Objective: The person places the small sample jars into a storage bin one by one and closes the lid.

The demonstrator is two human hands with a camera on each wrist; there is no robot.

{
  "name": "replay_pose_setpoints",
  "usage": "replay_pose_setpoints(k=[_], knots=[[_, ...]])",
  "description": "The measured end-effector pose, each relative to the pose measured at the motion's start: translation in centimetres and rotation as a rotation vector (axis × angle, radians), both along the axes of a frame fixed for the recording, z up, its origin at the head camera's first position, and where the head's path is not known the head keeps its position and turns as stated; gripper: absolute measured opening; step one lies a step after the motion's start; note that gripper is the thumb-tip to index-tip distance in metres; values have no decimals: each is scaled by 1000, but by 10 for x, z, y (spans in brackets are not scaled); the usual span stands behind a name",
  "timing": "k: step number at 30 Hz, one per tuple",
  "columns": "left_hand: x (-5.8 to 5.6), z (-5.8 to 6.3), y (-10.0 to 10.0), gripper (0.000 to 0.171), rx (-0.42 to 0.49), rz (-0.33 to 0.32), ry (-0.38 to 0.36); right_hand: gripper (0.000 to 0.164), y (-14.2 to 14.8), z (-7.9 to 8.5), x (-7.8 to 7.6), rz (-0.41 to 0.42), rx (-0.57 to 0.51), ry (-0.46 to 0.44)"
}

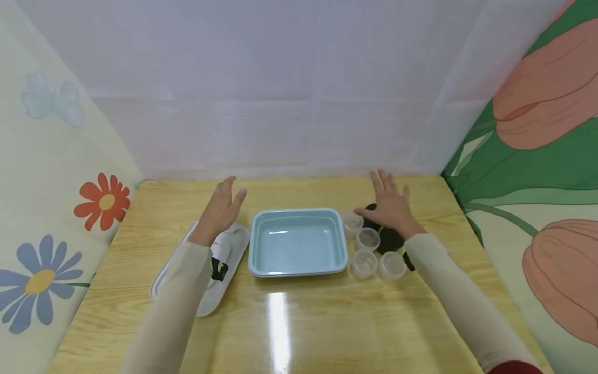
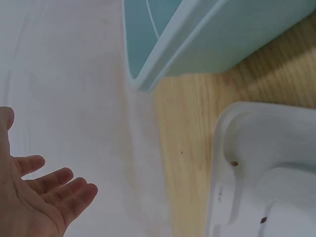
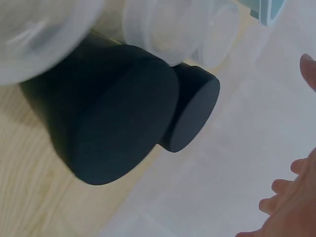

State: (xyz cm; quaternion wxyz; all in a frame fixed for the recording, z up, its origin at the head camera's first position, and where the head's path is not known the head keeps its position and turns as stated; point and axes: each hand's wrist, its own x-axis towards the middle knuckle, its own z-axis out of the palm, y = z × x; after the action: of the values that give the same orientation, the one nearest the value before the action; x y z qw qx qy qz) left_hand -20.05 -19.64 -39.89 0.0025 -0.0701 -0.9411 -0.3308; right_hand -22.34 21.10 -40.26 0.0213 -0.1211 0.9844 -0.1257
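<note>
Both hands up over the table, nothing in either. Left hand point(image 1: 219, 210): fingers loosely extended, thumb well apart from them, gap wide. It's over the far end of a white tray point(image 1: 208, 305) on the left side of the table; left wrist view has the hand clear of the tray. Right hand point(image 1: 390, 208): fingers extended, thumb out to the left, also wide. It's above the far part of the cup group on the right; right wrist view has it apart from everything there.

Tray sits at a slant, far end toward the right. On it: a white item with a black end point(image 1: 218, 270), partly hidden by the left sleeve point(image 1: 179, 285). Can't tell what that item is.

Blue basin point(image 1: 299, 252) is mid-table between the hands, long side left to right, nothing in it.

Right of the basin: four clear cups, one far point(image 1: 352, 222), one in the middle point(image 1: 368, 239), two near point(image 1: 364, 264) point(image 1: 393, 266). Behind and right of them, two black cylinders, a bigger one point(image 3: 128, 123) and a smaller one point(image 3: 195, 116) just beside it. Small black piece point(image 1: 409, 262) by the right sleeve point(image 1: 444, 272), mostly covered, can't identify.

Table point(image 1: 233, 343) is wood-grain, white cloth point(image 1: 280, 78) behind.
</note>
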Motion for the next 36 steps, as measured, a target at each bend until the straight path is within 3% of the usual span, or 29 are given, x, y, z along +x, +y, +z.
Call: replay_pose_setpoints(k=[15,25,36], knots=[[22,-19,3,55,193,29,-93,109,18,-10,34,1,-32,40],[30,-25,9,50,238,93,-157,104,31,-16,58,-25,-83,62],[41,-30,17,46,284,185,-221,98,35,-28,77,-33,-132,193]])
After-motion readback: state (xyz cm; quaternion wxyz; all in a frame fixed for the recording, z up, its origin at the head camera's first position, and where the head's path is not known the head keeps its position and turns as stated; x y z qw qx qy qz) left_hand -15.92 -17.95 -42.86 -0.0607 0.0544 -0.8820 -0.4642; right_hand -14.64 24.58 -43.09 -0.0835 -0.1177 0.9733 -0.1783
